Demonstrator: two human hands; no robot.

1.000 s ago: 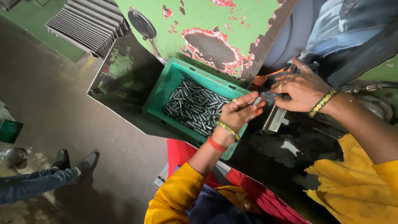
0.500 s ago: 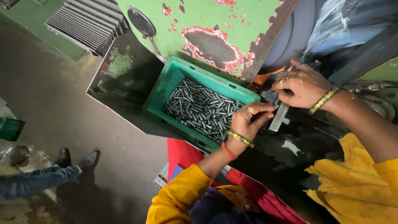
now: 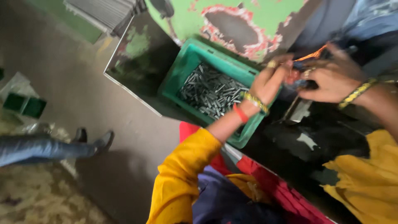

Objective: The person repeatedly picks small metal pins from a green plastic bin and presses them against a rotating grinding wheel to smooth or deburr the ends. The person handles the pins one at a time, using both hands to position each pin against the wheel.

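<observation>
Grimy workshop floor (image 3: 78,83) on the left, with a chipped green machine panel (image 3: 265,16) along the top and a dark, oily machine bed (image 3: 315,141) on the right. Green plastic crate (image 3: 182,70) sits against the panel's lower edge, at the left edge of the bed, filled with short grey metal pins (image 3: 211,91) lying loose in a heap. Left hand (image 3: 267,81) is raised over the crate's right rim, fingers bunched narrow (motion blur, cannot tell if a pin is pinched); ring on one finger, yellow and red bangles at the wrist, yellow sleeve. Right hand (image 3: 331,76) is just beside it, above the bed's top edge, fingers curled around a small dark part (image 3: 304,83) next to an orange piece (image 3: 315,54); exact grip is blurred. Flat metal bar (image 3: 300,110) lies on the bed below both hands. Another person's jeans leg and black shoe (image 3: 101,141) show on the floor at far left, well apart from the crate.
</observation>
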